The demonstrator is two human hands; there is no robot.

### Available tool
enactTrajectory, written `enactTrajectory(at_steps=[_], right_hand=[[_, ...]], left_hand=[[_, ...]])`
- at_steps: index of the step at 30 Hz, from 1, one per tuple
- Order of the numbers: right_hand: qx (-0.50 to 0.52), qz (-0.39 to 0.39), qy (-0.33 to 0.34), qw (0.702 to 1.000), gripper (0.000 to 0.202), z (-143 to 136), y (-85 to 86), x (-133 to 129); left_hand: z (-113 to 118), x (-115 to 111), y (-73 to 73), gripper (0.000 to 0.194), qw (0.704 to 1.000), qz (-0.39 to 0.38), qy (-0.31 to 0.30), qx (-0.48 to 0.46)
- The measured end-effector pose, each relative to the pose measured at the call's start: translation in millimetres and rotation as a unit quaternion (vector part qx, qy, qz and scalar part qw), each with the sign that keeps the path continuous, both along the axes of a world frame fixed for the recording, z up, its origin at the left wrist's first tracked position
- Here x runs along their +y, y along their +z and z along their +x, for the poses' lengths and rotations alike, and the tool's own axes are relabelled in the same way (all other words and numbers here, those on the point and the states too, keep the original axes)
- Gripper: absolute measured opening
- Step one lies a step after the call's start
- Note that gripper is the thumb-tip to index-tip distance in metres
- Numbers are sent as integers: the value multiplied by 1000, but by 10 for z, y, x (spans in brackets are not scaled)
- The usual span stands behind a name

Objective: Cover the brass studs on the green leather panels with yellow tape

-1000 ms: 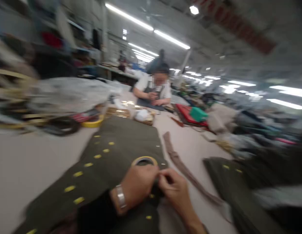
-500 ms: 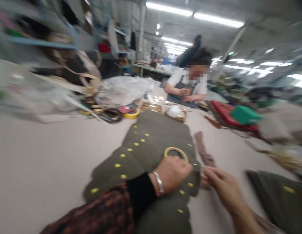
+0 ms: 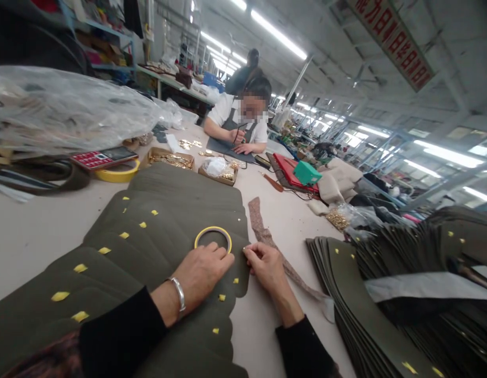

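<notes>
My left hand [image 3: 202, 275], with a silver bracelet at the wrist, is closed on the near edge of a yellow roll of tape [image 3: 212, 229]. The roll stands tilted over dark olive panels [image 3: 180, 205], which lie fanned and overlapping on the table. Small yellow tape pieces [image 3: 105, 251] dot these panels. At their right edge, my right hand [image 3: 267, 265] pinches thumb and forefinger together. A tiny glint shows at its fingertips, too small to name. Right of that hand lies a long mottled brown strip [image 3: 263, 228].
Boxes of gold metal pieces [image 3: 170, 159] stand at the far edge of the panels. Across the table [image 3: 283, 226], a person [image 3: 235, 123] works on a dark piece. More olive panels [image 3: 346, 283] are stacked at right. Plastic bags [image 3: 70, 110] fill the left.
My view has swung right and sharpened, showing more of the stack at right. My left hand still holds the tape roll. My right fingertips are now at the panels' edge, still pinched.
</notes>
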State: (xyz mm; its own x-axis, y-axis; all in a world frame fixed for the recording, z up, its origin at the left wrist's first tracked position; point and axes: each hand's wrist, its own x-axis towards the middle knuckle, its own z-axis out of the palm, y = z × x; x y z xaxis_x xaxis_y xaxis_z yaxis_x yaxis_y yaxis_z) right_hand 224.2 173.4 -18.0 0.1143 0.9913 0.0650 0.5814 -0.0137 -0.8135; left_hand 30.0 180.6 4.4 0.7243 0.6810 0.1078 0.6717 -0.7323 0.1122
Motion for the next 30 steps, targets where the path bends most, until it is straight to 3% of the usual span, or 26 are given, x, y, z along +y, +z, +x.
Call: enactTrajectory(at_steps=[6,11,13,16,18,21,23,30], right_hand=[[-87,26,-22,996,18,-45,39,62],[-50,-18,-32,998,20,-48,-28,110],[-2,-31,-39,999,34,-12,-69,103],[45,25,-33,998,35,77,-98,53],[-35,110,14,993,21,132,-84,9],[-203,184,116,955,18,155,-37,-22],[-246,175,139,943,20,125,-15,-1],[-180,5,41,983,17,42,-9,177]], left_hand=[[1,-1,-9,14,1000,-9,4,-15],[0,9,-47,15,1000,-7,2,-20],[0,12,-45,15,1000,-9,4,-22],[-3,12,-31,14,1000,-11,6,-22],[-7,12,-29,14,1000,-8,4,-20],[-17,21,-45,15,1000,1,-3,-24],[-29,32,-58,15,1000,6,0,-29],[-64,25,-15,15,999,33,12,-8]])
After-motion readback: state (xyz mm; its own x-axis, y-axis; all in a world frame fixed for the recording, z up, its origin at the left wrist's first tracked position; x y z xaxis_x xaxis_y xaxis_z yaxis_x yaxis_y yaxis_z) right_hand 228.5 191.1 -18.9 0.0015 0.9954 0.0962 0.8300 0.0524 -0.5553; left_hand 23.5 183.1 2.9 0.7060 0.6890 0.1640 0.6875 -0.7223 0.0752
